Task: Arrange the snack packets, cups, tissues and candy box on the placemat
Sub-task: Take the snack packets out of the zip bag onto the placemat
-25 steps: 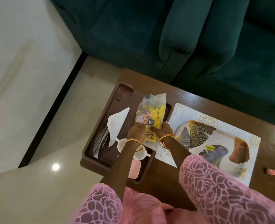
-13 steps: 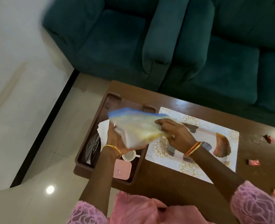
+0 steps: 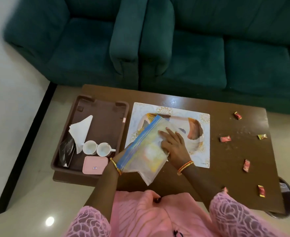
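Both hands hold a clear snack packet with a blue sealed edge, tilted over the near-left part of the patterned placemat. My left hand grips the packet's lower left end and is mostly hidden behind it. My right hand lies flat on top of the packet. To the left, a brown tray holds folded white tissues, two white cups, a pink candy box and a dark packet.
Everything sits on a brown wooden table. Several red wrapped candies lie scattered on its right side. Teal sofas stand close behind the table. A dark round object shows past the near-right corner.
The snack packet has gone from the tray, where it stood upright, rightward and down over the placemat. My right hand moved from its edge to lie on top. The camera panned right.
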Demonstrator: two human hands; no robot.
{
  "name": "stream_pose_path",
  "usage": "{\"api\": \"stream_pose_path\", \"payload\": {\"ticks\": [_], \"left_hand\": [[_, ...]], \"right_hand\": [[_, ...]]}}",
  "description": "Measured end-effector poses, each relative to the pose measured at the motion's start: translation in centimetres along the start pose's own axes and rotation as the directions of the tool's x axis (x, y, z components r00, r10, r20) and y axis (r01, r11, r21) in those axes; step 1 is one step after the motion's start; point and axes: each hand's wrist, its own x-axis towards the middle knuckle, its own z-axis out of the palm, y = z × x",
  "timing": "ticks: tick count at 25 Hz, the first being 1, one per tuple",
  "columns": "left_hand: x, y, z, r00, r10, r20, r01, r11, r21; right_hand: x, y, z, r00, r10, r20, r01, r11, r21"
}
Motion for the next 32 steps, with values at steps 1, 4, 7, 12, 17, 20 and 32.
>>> {"api": "stream_pose_path", "payload": {"ticks": [1, 4, 7, 12, 17, 20, 32], "left_hand": [[-1.4, 0.2, 1.0, 0.991, 0.052, 0.121, -0.05, 0.998, -0.023], [-3.4, 0.5, 5.0, 0.828, 0.264, 0.495, -0.336, 0.94, 0.06], [-5.5, -0.9, 7.2, 0.848, 0.371, 0.378, -0.386, 0.922, -0.038], [-8.8, -2.9, 11.3, 0.798, 0.528, 0.289, -0.552, 0.834, 0.0], [-10.0, -4.5, 13.1, 0.8, 0.55, 0.239, -0.571, 0.821, 0.022], [-9.5, -5.3, 13.8, 0.836, 0.478, 0.269, -0.514, 0.853, 0.085], [-9.6, -6.4, 13.3, 0.843, -0.154, 0.516, -0.017, 0.95, 0.311]], "right_hand": [[-0.9, 0.9, -0.5, 0.991, 0.123, 0.058, -0.123, 0.992, -0.007], [-2.5, 2.5, -2.8, 0.878, 0.416, 0.237, -0.474, 0.824, 0.31], [-2.7, 2.7, -4.5, 0.769, 0.599, 0.224, -0.552, 0.444, 0.706], [-2.3, 0.9, -3.5, 0.71, 0.656, 0.257, -0.688, 0.569, 0.45], [-3.9, 4.1, -3.3, 0.722, 0.657, 0.216, -0.661, 0.563, 0.497], [-4.8, 6.1, -3.5, 0.64, 0.674, 0.369, -0.689, 0.291, 0.664], [-5.9, 8.9, -3.6, 0.512, 0.598, 0.616, -0.667, -0.176, 0.724]]}}
